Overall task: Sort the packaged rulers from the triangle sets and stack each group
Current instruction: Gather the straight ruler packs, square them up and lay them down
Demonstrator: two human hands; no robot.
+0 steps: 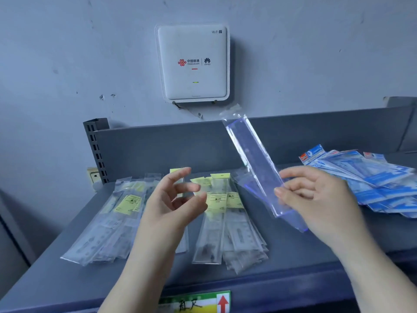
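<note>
Both hands [248,195] raised, fingers curled

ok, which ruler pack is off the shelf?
The blue-tinted ruler, gripped by the right hand and tilted up; the yellow-labelled packs lie flat.

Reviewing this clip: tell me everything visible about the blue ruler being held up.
The blue ruler is a long, translucent blue-violet strip, apparently plastic, sealed in a clear glossy sleeve whose crinkled flap sticks out beyond its top end. It is raised above the grey shelf, tilted, its top leaning left toward the wall and its lower end nearest the camera. The right hand pinches its lower part between fingers and thumb. Nothing else touches it; the left hand is apart.
</note>
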